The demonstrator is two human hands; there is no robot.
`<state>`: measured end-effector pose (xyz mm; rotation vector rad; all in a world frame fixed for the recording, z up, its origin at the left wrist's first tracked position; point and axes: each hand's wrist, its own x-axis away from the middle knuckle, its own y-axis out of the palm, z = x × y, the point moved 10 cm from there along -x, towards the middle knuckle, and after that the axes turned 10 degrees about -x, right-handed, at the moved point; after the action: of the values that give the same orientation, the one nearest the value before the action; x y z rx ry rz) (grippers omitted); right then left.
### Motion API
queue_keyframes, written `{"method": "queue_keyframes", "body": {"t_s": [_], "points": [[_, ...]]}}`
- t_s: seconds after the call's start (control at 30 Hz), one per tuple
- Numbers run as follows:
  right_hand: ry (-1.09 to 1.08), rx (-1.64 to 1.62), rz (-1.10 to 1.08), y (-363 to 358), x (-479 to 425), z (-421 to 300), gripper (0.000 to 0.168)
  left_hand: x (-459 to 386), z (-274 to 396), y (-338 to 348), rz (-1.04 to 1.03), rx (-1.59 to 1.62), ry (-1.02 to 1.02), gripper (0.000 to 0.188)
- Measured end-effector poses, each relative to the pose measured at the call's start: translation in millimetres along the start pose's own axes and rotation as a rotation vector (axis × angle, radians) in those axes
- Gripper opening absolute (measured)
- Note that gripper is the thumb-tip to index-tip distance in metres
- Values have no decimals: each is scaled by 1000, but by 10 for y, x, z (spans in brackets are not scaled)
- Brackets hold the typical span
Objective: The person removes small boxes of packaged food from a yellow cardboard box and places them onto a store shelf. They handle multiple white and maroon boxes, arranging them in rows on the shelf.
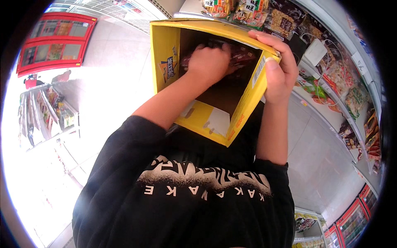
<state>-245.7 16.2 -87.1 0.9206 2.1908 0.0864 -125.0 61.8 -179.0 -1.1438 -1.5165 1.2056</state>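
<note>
A yellow cardboard box [248, 108] is held tilted before my chest, its open mouth facing me. My left hand [209, 62] reaches inside, with fingers curled on a dark red packet [243, 55]; the fingertips are partly hidden. More of the packet lies in shadow against the box's back. At the upper right corner of the box, my right hand [279, 68] grips the edge, its thumb on the side wall and its fingers over the top. A torn pale patch [218, 121] shows on the lower flap.
Curved store shelves [328, 90] with bagged snacks run along the right. A white device [314, 52] with a cable hangs by the shelf edge. Red-framed cabinets [55, 42] stand far left, above a display rack [49, 114]. A wire rack [114, 12] is at the top.
</note>
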Motion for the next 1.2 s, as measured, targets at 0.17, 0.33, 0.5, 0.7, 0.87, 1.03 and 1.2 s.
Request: {"method": "queue_keyframes", "body": {"t_s": [0.17,0.33,0.5,0.7,0.87,1.03,1.2], "points": [[-10,25,-13,17,-22,-11,33,420,-126,-449,233,32,8,50],[-1,28,15,-2,-10,-7,34,908,-141,-978,508,184,144,50],[30,77,41,-33,-9,1,33,1170,-258,-1435,583,227,313,55],[139,162,23,9,-17,-58,35,1255,-598,-2055,594,362,349,54],[-15,575,-267,447,-231,-550,62,1215,-758,-2401,703,430,460,58],[393,441,-186,736,-242,-617,84,1018,-830,-2548,633,486,524,55],[459,249,-62,674,-217,-448,79,876,-959,-2559,591,595,455,83]]}}
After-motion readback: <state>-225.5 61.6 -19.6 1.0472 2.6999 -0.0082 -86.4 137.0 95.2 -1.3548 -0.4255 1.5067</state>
